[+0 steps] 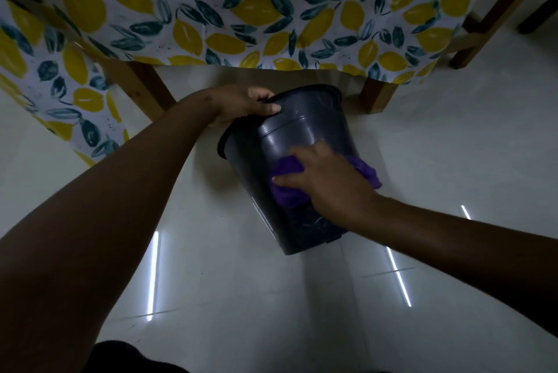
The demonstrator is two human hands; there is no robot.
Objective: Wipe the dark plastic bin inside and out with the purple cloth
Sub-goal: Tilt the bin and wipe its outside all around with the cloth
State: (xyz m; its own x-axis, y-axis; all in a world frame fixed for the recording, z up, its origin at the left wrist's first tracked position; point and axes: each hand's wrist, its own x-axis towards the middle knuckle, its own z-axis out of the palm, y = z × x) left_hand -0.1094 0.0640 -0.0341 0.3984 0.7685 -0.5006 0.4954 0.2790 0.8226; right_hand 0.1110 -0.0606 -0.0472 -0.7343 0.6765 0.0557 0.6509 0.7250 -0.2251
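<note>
The dark plastic bin is tipped over above the floor, its open mouth turned away from me toward the table and its base pointing back at me. My left hand grips the bin's rim at the upper left, thumb on the outer wall. My right hand presses the crumpled purple cloth flat against the bin's outer side wall, near the middle. Part of the cloth sticks out to the right of my hand. The inside of the bin is hidden.
A table draped in a lemon-and-leaf patterned cloth hangs just behind the bin, with wooden legs at left and right. More wooden furniture legs stand at the far right. The glossy pale tiled floor reflects strip lights.
</note>
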